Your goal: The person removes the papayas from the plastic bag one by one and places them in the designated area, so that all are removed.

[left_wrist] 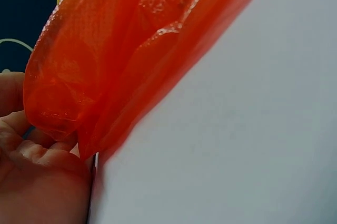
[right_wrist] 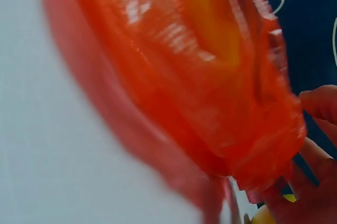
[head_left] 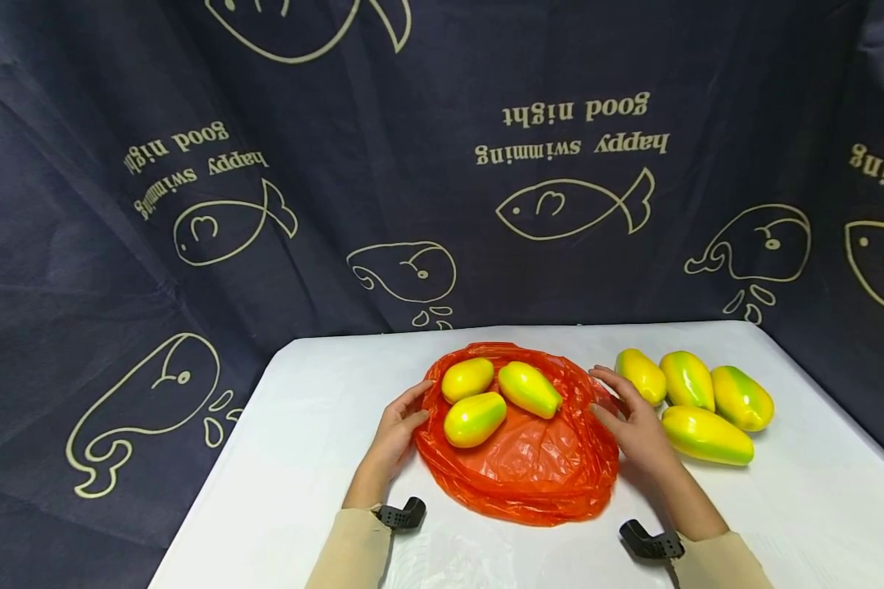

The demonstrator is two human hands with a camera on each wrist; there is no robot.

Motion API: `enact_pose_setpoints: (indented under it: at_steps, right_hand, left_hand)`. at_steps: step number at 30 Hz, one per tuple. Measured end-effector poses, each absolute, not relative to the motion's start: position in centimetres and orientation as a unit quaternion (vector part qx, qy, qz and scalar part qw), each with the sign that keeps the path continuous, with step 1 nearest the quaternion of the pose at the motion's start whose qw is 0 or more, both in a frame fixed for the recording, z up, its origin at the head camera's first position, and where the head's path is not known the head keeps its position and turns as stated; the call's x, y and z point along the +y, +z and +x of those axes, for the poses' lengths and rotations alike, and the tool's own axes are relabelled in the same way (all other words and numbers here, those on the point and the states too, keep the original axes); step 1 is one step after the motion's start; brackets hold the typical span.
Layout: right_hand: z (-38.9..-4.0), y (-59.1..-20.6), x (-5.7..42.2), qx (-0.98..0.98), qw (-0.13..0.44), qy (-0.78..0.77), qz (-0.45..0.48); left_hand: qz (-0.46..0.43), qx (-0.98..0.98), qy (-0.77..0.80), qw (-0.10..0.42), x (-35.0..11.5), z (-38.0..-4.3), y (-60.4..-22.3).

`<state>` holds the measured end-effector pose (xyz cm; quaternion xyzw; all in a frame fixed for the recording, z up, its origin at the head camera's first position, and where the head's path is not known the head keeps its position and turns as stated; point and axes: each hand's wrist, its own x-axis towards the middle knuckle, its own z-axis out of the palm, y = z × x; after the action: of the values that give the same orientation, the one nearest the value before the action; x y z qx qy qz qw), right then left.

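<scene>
A red plastic bag [head_left: 530, 458] lies spread wide on the table, its rim rolled into a ring. Inside it, toward the back and left, are three yellow-green papayas: one at the back left [head_left: 467, 379], one below it [head_left: 475, 420] and one to the right [head_left: 529, 389]. My left hand [head_left: 392, 429] touches the bag's left side, thumb and index finger apart. On the right side, my right hand [head_left: 637, 421] touches the rim with spread fingers. In the wrist views, the red film [left_wrist: 79, 66] partly hides the fingers of each hand.
Several more papayas [head_left: 707, 433] lie in a cluster to the right of the bag, close beside my right hand. A white-covered table [head_left: 287, 458] carries everything. A dark blue cloth [head_left: 383, 196] with fish drawings hangs behind it.
</scene>
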<state>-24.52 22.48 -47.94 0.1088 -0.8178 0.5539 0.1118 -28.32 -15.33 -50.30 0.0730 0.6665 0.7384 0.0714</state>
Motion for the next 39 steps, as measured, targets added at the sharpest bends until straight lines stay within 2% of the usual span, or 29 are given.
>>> enact_pose_setpoints:
  at_steps: [10,21,39]
  right_hand:
    - [-24.3,-48.4,22.8,-0.827,0.056,0.555,0.072]
    - [-24.4,-49.5,22.9,-0.815,0.021,0.575,0.068]
    - [-24.4,-49.9,23.1,-0.791,-0.008,0.606,0.08]
  left_hand:
    - [0.073,0.665,0.74,0.069,-15.3,-28.4,-50.4]
    - [0.078,0.668,0.738,0.06,-15.3,-28.3,-50.5]
    - [0.058,0.717,0.693,0.051,-15.1,-28.3,-49.7]
